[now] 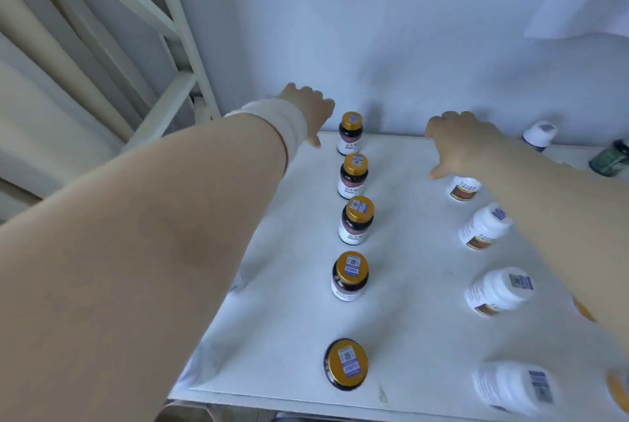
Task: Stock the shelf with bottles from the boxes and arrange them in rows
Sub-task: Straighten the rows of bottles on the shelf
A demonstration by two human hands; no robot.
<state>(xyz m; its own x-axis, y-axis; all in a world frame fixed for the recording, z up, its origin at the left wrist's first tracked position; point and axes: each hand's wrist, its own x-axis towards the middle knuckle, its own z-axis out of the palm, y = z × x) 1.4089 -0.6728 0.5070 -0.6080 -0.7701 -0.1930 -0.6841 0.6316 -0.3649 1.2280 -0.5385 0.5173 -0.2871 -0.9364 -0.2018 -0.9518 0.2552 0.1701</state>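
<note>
White shelf board (408, 251) fills my feed, with a pale wall (374, 30) rising straight off its 12 o'clock edge. Five gold-capped bottles (356, 221) of dark glass stand upright in a single file down the middle. The file runs from the 6 o'clock edge back to 12 o'clock, each bottle apart from the next and each with a barcode sticker on its cap.

A second file of white bottles (498, 290) runs from 5 o'clock up towards 2 o'clock, well apart from the first. The nearest of them is blurred.

My left hand (306, 112), with a pale wristband (279, 125) on its wrist, reaches to 11 o'clock, just beside the rearmost gold cap. Its thumb sticks out and its fingers bend away from the camera. I cannot tell whether they grip anything.

My right hand (456, 146) is at 1 o'clock, over the rearmost white bottle. Its thumb points towards 7 o'clock and its fingers are folded out of sight, so I cannot tell its grip either.

At 2 o'clock, near the back edge, a white-and-blue bottle (540, 134) and a green bottle (611, 158) stand off on their own. A white metal frame (177, 27) climbs at 10 o'clock.
</note>
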